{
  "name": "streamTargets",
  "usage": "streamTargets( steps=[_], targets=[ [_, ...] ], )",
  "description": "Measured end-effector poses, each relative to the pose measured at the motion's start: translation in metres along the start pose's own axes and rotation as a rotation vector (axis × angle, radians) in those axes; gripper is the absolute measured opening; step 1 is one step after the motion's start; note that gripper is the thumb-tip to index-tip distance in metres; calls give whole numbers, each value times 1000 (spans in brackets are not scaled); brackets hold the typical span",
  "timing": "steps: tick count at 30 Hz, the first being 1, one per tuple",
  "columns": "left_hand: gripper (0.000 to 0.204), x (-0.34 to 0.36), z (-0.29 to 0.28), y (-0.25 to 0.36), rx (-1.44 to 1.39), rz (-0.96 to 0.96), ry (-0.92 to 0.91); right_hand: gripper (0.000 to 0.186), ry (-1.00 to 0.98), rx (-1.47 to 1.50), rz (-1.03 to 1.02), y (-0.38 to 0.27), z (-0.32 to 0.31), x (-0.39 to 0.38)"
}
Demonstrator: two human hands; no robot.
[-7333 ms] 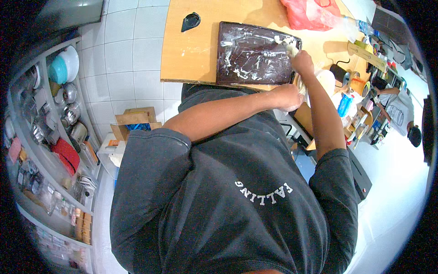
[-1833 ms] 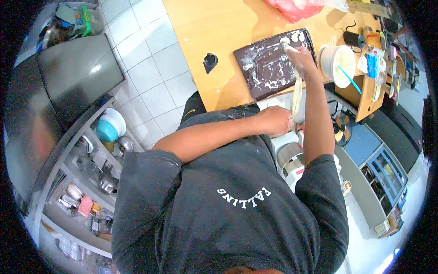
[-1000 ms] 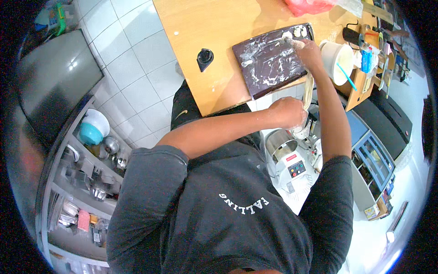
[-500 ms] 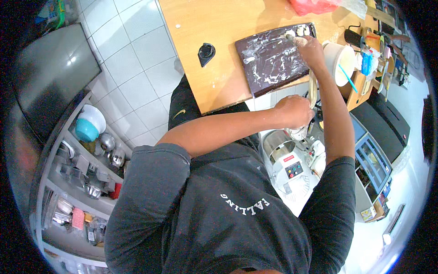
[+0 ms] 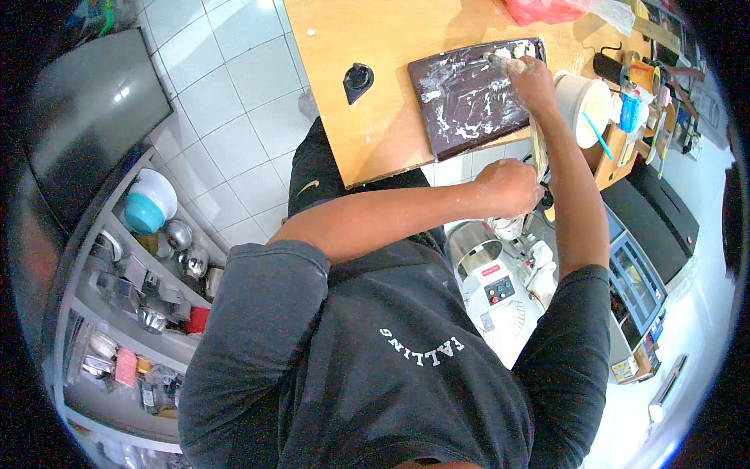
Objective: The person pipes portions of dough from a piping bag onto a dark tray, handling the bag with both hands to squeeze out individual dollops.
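Note:
My right hand [image 5: 530, 82] is closed around the tip end of a long, limp cream-colored piping bag [image 5: 539, 141], its nozzle over the upper right of a dark rectangular tray [image 5: 457, 102]. The tray has white smears and several small cream dollops [image 5: 523, 50]. My left hand [image 5: 509, 187] grips the bag's other end just off the table's front edge, the fingers partly hidden. A white tub [image 5: 573, 102] of pale cream with a blue utensil [image 5: 598, 137] stands right of my right hand.
Wooden table [image 5: 375, 31] with a black angled container [image 5: 358, 80], pink bag [image 5: 539, 9] and cluttered right end. Stand mixer [image 5: 492, 281] below right, blue-framed appliance [image 5: 637, 281] beyond. Shelves of bowls [image 5: 144, 211] and a dark cabinet [image 5: 94, 102] at left. Part of another person's arm [image 5: 687, 76] at far right.
My view has turned since the oldest frame, bringing the mixer into sight. Lately both hands have shifted slightly right, still gripping the bag; cream dollops on the tray's far corner have increased.

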State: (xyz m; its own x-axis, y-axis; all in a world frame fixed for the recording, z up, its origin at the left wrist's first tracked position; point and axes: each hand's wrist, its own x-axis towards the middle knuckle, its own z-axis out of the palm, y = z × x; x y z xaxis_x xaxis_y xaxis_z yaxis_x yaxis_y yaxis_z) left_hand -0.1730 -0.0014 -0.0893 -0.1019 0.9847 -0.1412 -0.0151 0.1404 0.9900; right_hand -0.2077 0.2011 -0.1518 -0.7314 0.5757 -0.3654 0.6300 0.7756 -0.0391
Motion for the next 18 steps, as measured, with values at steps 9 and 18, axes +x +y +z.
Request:
streamTargets(
  steps=[9, 18],
  targets=[
    [38, -5, -14, 12, -100, -129, 16, 46, -56, 22, 21, -10, -4, 1],
    [39, -6, -7, 7, -45, -106, 6, 41, -2, -58, -91, -17, 1, -5]
  ],
)
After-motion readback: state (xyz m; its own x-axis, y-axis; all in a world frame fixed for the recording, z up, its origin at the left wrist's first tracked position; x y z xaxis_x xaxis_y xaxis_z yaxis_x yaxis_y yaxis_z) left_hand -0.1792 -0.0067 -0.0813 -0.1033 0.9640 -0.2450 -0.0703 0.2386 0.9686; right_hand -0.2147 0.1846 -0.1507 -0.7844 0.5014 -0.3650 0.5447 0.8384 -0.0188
